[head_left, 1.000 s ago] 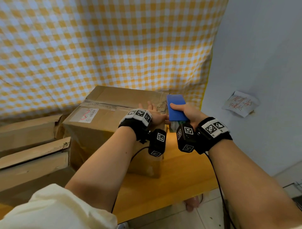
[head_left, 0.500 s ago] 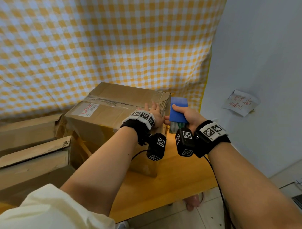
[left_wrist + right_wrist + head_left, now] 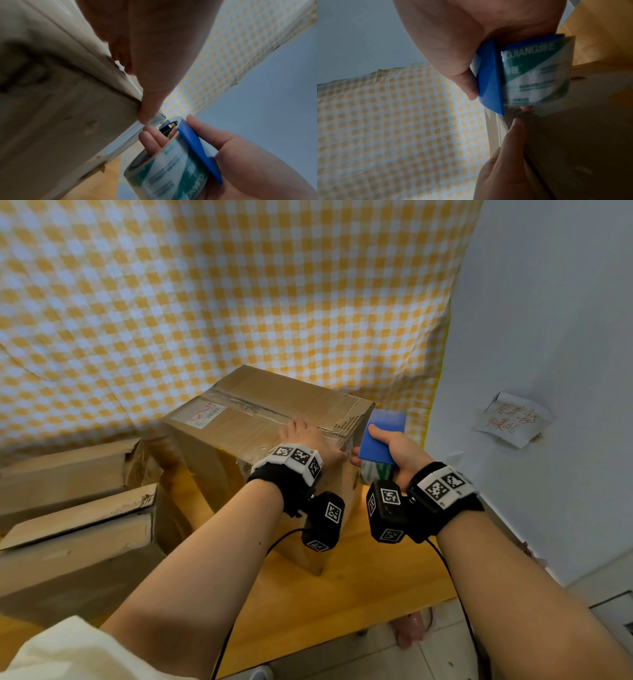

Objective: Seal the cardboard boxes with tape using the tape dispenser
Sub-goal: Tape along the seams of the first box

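A brown cardboard box (image 3: 239, 419) stands on the wooden table (image 3: 359, 587), its top seam covered with clear tape. My left hand (image 3: 303, 436) lies flat on the box top near its right edge, and the thumb (image 3: 145, 113) presses on the upper corner edge of the box (image 3: 60, 108). Just right of that edge my right hand (image 3: 394, 446) grips the blue tape dispenser (image 3: 383, 436), which carries a roll of clear tape with green print (image 3: 164, 169). The dispenser (image 3: 489, 75) and roll (image 3: 536, 75) sit against the box's side, just above my left fingers (image 3: 510, 148).
Two more cardboard boxes (image 3: 68, 474) (image 3: 78, 546) lie at the left of the table. A yellow checked cloth (image 3: 222, 302) hangs behind. A grey wall (image 3: 548, 337) with a paper note (image 3: 510, 419) stands close on the right. The table's front edge (image 3: 342, 642) is near me.
The box has turned so that a near corner now points toward me. My left hand stayed on its top, and the dispenser moved down beside the right edge.
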